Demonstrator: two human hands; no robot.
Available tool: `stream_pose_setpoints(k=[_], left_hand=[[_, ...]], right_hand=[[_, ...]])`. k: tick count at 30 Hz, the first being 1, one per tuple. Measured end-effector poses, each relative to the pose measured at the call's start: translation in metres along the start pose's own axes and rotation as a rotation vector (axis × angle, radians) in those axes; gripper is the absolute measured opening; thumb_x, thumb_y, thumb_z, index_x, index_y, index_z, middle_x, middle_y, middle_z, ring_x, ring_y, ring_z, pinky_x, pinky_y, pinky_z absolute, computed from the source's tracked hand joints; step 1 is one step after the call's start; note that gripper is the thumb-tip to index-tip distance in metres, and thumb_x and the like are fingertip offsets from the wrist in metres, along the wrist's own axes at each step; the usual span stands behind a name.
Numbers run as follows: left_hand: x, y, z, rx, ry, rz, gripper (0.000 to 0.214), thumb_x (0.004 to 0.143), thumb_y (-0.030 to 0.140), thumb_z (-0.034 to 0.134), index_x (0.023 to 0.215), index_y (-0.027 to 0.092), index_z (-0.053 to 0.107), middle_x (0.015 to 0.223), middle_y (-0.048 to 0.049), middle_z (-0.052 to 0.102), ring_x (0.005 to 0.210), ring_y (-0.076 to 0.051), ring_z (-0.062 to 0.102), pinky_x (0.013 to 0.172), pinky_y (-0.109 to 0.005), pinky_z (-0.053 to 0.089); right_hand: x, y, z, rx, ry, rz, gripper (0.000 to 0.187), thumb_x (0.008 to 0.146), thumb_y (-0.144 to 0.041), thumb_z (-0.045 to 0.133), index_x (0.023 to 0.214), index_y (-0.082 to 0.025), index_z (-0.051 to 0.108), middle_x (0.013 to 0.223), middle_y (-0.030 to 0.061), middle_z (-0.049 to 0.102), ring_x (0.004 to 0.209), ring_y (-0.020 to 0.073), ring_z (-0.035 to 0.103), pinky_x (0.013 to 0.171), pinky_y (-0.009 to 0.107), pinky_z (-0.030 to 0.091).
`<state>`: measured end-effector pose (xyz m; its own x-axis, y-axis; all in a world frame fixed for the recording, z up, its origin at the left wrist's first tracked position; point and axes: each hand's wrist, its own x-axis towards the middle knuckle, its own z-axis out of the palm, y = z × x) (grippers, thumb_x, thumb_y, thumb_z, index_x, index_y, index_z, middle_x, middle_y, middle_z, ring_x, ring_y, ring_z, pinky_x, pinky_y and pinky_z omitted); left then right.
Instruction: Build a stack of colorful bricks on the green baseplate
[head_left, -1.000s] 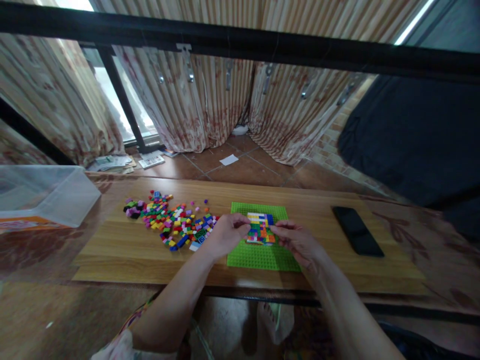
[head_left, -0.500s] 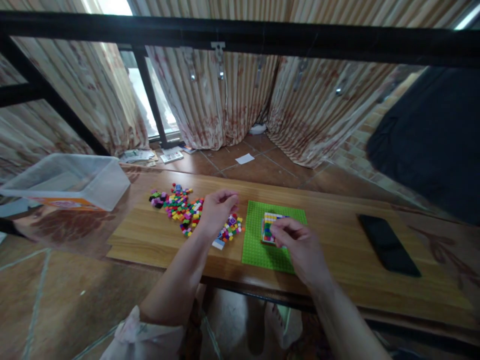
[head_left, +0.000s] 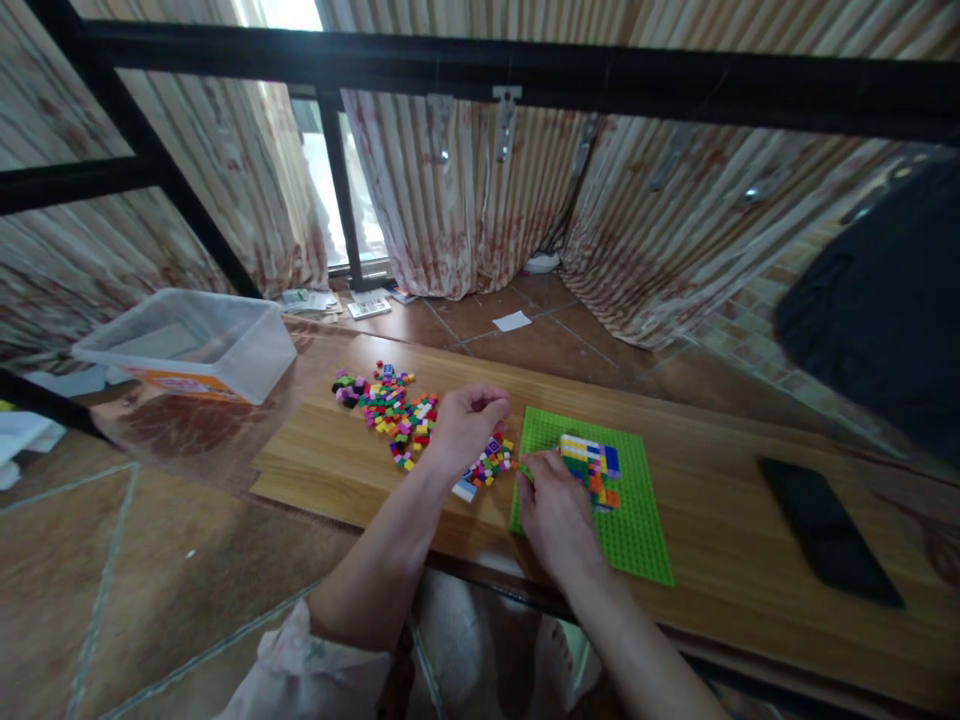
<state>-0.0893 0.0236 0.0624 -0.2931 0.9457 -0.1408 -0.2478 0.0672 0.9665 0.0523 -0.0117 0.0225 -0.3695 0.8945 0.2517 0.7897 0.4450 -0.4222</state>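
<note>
My left hand (head_left: 466, 428) hovers over the right part of a pile of small coloured toy bricks (head_left: 397, 412), thumb and fingers pinched together. Whatever they hold, if anything, is too small to make out. My right hand (head_left: 561, 508) is over the left side of a green studded baseplate (head_left: 636, 535), its fingers curled and closed toward the pile's right edge; their tips are partly hidden. A block of multicoloured bricks (head_left: 592, 462) stands on the baseplate just beyond my right hand, which covers its left part. A white-and-blue piece (head_left: 464, 490) lies beneath my left wrist.
On the wooden tabletop (head_left: 705, 480), a black phone (head_left: 829, 530) lies to the right. A clear plastic bin (head_left: 191, 345) with an orange label stands at the left. A dark rail (head_left: 480, 68) crosses in front of striped curtains. Papers (head_left: 367, 304) lie beyond the table.
My right hand has moved left off the brick block, uncovering its right part with blue and orange bricks. My left hand stays pinched over the pile. The whole view has shifted.
</note>
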Motion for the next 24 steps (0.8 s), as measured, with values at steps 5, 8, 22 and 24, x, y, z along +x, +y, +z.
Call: stream_pose_setpoints(k=[5,8,22,24], left_hand=[[-0.001,0.001,-0.002,0.023,-0.004,-0.002,0.007,0.069,0.015,0.065,0.074,0.012,0.069,0.059,0.0031,0.061,0.052,-0.007,0.053,0.052,-0.018,0.044],[-0.001,-0.001,-0.002,0.030,-0.015,-0.006,0.008,0.069,0.016,0.065,0.075,0.012,0.069,0.062,0.0028,0.062,0.053,-0.007,0.054,0.054,-0.018,0.045],[0.002,-0.007,-0.005,0.134,-0.080,0.014,0.009,0.070,0.020,0.066,0.076,0.013,0.069,0.065,0.0021,0.063,0.057,-0.008,0.055,0.056,-0.020,0.045],[0.002,-0.010,-0.004,0.172,-0.169,-0.002,0.010,0.070,0.021,0.067,0.076,0.013,0.069,0.064,0.0019,0.063,0.056,-0.008,0.054,0.056,-0.019,0.043]], right_hand=[[0.005,-0.005,0.010,-0.148,-0.106,0.040,0.025,0.088,-0.006,0.045,0.098,-0.011,0.067,0.100,0.0146,0.063,0.090,0.0236,0.062,0.073,0.030,0.049],[0.011,-0.004,0.015,-0.206,-0.149,0.089,0.021,0.087,-0.005,0.048,0.093,-0.012,0.067,0.100,0.0138,0.062,0.088,0.0215,0.063,0.068,0.027,0.048],[0.006,-0.004,0.003,0.043,0.056,0.061,0.019,0.091,-0.011,0.047,0.087,-0.015,0.066,0.083,0.0078,0.068,0.074,0.0190,0.064,0.069,0.029,0.045],[0.003,-0.001,-0.008,0.151,0.130,0.058,0.017,0.091,-0.015,0.049,0.086,-0.017,0.065,0.080,0.0055,0.069,0.071,0.0181,0.064,0.069,0.028,0.046]])
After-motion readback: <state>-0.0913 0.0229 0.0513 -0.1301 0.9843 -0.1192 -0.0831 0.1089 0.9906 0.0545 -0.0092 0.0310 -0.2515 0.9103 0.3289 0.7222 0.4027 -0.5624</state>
